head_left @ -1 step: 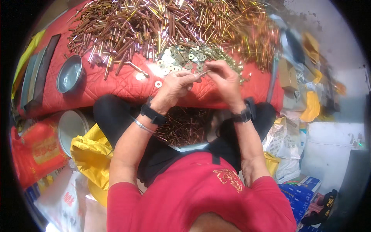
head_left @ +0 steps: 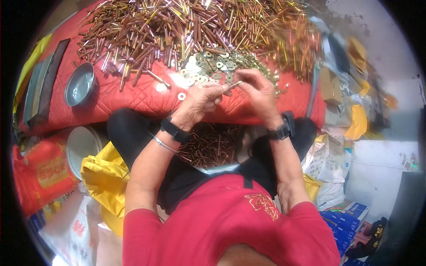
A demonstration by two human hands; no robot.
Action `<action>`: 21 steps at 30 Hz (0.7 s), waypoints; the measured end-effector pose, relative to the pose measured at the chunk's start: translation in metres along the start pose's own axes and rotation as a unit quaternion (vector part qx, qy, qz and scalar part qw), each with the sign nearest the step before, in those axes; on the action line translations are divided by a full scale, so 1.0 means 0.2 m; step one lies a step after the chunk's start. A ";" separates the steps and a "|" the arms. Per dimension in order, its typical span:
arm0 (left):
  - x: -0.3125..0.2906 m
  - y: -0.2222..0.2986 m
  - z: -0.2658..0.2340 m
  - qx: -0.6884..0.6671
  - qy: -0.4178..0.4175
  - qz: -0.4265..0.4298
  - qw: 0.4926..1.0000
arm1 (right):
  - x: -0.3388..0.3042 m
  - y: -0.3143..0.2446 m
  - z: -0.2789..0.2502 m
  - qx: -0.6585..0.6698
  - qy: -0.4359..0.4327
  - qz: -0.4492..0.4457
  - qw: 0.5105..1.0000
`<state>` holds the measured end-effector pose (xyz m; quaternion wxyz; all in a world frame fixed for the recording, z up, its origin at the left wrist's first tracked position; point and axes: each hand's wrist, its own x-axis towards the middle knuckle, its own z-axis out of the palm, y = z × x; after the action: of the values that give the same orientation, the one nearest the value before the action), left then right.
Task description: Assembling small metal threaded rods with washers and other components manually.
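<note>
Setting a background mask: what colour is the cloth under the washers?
Red cloth, with a quilted pattern; best in the head view.

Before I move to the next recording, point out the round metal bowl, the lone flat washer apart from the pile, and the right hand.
Round metal bowl [head_left: 80, 85]: head view, bare inside.
Lone flat washer [head_left: 179, 96]: head view, ring's left side.
Right hand [head_left: 262, 94]: head view, back of hand.

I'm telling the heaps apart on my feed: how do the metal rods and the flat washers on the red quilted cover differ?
Shape: the metal rods are long and slender; the flat washers are thin rings. Colour: the rods look mostly coppery, the washers silvery to dull grey. Spread: the rods cover far more of the red quilted cover than the washers. Both look metallic and lie jumbled.
</note>
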<state>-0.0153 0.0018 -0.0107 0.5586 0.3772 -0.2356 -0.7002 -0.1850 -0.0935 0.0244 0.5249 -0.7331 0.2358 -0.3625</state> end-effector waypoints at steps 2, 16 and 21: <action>-0.01 0.01 0.04 0.002 0.012 -0.004 1.000 | 0.01 -0.02 -0.03 -0.097 -0.032 -0.037 0.994; 0.02 -0.01 0.07 0.101 0.043 0.100 0.989 | -0.05 -0.08 -0.04 -0.022 -0.009 0.106 0.994; -0.08 -0.08 0.12 0.377 0.121 0.262 0.880 | -0.14 -0.07 -0.05 0.075 -0.027 0.183 0.980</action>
<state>-0.0415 0.0182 -0.0038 0.5617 0.5656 -0.5022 -0.3353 -0.2110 -0.0742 0.0310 0.6421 -0.6454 0.3239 -0.2574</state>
